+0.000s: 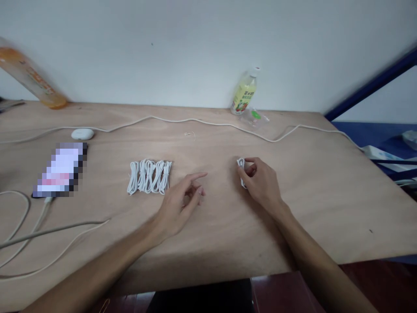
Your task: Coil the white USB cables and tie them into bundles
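My right hand (261, 180) pinches a bundled white cable (241, 163) between thumb and fingers, low over the wooden table (208, 234); I cannot tell whether the bundle touches the wood. To the left, my left hand (184, 198) is held above the table with its index finger stretched out and the other fingers loosely curled. Nothing shows in it. Just beyond its wrist side, several white cable bundles (149, 176) lie side by side in a row, each folded and tied.
A phone (60, 169) with a plugged-in cable and a white earbud case (82, 134) lie at left. One long white cord (192, 120) crosses the back. Near the wall stand an orange bottle (32, 78), a yellow-labelled bottle (244, 93) and a clear plastic wrapper (254, 116).
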### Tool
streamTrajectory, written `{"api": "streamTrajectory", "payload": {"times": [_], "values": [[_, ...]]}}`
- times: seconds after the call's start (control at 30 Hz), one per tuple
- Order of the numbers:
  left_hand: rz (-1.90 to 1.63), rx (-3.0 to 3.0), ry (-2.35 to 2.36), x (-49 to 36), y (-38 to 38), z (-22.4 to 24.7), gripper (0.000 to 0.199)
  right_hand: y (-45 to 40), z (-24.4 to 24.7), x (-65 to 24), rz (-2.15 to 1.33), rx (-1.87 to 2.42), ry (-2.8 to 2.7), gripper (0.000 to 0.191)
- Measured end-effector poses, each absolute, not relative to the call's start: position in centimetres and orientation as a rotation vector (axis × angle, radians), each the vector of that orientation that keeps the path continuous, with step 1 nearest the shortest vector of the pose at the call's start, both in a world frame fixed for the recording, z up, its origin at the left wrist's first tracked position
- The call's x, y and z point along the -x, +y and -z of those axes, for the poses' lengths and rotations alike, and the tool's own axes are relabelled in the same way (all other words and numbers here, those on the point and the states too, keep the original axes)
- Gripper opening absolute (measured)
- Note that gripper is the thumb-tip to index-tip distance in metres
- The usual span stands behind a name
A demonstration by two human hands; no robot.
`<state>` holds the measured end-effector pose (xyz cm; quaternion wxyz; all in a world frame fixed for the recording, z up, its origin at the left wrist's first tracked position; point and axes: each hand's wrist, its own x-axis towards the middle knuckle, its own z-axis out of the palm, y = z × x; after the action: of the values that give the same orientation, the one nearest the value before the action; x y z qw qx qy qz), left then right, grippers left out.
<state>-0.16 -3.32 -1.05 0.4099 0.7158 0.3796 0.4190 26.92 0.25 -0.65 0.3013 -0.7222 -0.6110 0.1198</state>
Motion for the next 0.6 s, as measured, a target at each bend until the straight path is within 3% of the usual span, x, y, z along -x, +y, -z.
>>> {"api": "streamTrajectory", "payload": {"times": [0.37,0.6], "values": [[-1.166,-2.126,1.266,0.5,-2.8,-0.5,0.026,0.2,0.4,-26.6,-0.304,1.998,-1.623,0.035],[-0.950,-2.081,1.825,2.9,-1.8,-2.3,0.014,0.2,0.9,-26.6,-0.286,1.982,-1.591,0.041]]}}
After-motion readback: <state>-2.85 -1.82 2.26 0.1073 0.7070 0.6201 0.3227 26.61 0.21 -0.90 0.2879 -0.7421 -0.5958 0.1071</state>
